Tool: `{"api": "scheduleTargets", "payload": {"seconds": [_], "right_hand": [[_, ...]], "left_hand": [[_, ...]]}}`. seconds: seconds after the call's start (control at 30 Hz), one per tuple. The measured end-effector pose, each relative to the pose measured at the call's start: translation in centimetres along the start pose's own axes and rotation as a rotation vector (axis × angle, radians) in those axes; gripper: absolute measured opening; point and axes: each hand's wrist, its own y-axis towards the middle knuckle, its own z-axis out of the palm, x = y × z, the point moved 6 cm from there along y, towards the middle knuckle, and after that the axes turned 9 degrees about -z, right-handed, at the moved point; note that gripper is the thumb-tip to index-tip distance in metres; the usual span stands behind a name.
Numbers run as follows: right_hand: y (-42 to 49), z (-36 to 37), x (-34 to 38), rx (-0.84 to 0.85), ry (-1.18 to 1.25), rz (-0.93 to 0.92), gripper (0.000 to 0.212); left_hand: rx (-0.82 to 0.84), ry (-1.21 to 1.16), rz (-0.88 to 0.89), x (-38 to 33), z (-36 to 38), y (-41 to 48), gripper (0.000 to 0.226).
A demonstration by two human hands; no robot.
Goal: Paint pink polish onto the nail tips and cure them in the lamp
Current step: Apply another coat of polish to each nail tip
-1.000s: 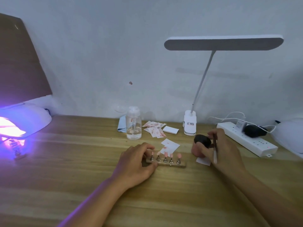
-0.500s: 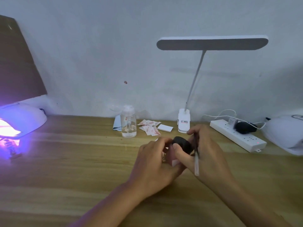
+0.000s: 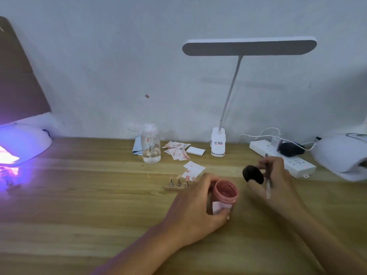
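My left hand (image 3: 195, 210) grips an open jar of pink polish (image 3: 225, 194), its mouth facing up. To its right my right hand (image 3: 276, 181) holds the jar's black lid (image 3: 253, 174) in its fingers, together with a thin brush (image 3: 267, 176). A wooden holder with several nail tips on pins (image 3: 175, 185) lies on the table just behind my left hand, partly hidden by it. The curing lamp (image 3: 21, 143) glows purple at the far left, with another holder (image 3: 10, 184) in front of its opening.
A clear bottle (image 3: 151, 145), stained paper scraps (image 3: 178, 150) and a white clip desk lamp (image 3: 218, 143) stand by the wall. A power strip (image 3: 282, 158) with a black plug and a second white lamp unit (image 3: 345, 153) sit at the right.
My left hand left the nail tip holder and took hold of the jar. My right hand took the black lid off and moved it to the right, uncovering the pink polish.
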Motion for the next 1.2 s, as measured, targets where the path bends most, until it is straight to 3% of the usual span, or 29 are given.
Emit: {"api": "scheduleTargets", "payload": {"seconds": [0.2, 0.37, 0.5, 0.63, 0.77, 0.97, 1.2], "right_hand": [[-0.2, 0.3, -3.1, 0.06, -0.14, 0.073, 0.067], [-0.7, 0.1, -3.9, 0.126, -0.202, 0.116, 0.056], [-0.6, -0.5, -2.8, 0.099, -0.271, 0.048, 0.056], [-0.8, -0.9, -0.5, -0.079, -0.097, -0.072, 0.032], [-1.3, -0.1, 0.7, -0.148, 0.081, -0.111, 0.019], [-1.5, 0.9, 0.1, -0.095, 0.078, -0.121, 0.021], [-1.6, 0.6, 0.3, -0.157, 0.075, -0.13, 0.043]], "left_hand": [[0.053, 0.044, 0.053, -0.1, 0.7, 0.0, 0.05], [-0.018, 0.269, 0.101, -0.3, 0.3, 0.2, 0.06], [0.044, 0.248, 0.071, -0.6, 0.6, 0.8, 0.058], [0.049, 0.327, 0.054, -1.6, 1.5, 3.1, 0.065], [0.063, 0.441, 0.005, -2.4, 2.8, 6.7, 0.07], [-0.051, 0.74, 0.112, -3.9, 2.9, 9.3, 0.051], [-0.025, 0.687, 0.005, -1.4, 0.9, 10.4, 0.048]]}}
